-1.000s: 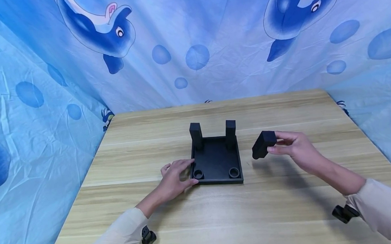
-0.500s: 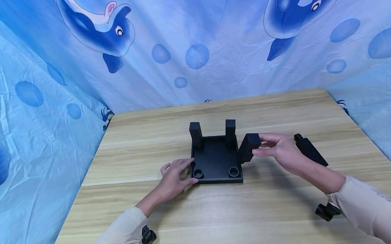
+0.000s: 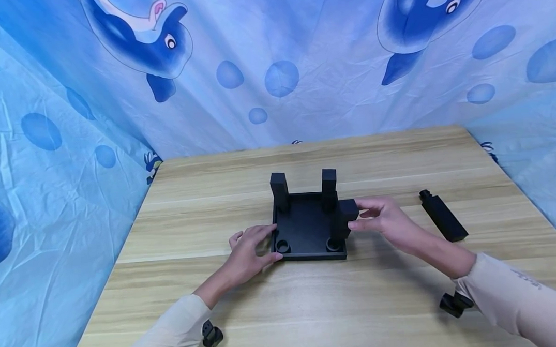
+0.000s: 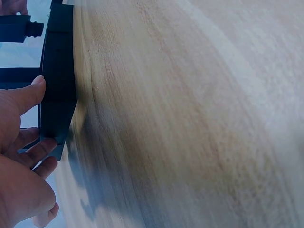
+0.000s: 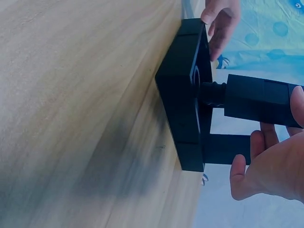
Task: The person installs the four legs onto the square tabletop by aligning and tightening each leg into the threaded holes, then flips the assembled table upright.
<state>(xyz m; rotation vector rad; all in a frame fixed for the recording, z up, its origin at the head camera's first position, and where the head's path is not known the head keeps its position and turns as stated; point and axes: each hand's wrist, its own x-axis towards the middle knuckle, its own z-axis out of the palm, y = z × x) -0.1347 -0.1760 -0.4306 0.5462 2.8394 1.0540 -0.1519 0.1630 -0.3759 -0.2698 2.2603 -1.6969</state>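
A black, shallow rimmed base [image 3: 306, 232] lies on the wooden table, two square black legs [image 3: 279, 191] standing upright at its far corners. Its near corners have round sockets [image 3: 283, 246]. My left hand [image 3: 249, 255] holds the near left corner, thumb at the front wall and fingers along the left side. Between thumb and fingers, my right hand [image 3: 392, 225] pinches another black leg [image 3: 347, 214] by its upper part. In the right wrist view, this leg's threaded end [image 5: 212, 93] points down at the near right socket, right at its opening.
A loose black leg [image 3: 443, 215] with a threaded end lies on the table [image 3: 205, 207] to the right, beyond my right forearm. Blue cloth [image 3: 278, 80] printed with dolphins hangs behind the table and at both sides.
My right hand has carried the leg leftward from beside the base to over the near right socket. The loose leg on the right has come into view. My left hand stays put.
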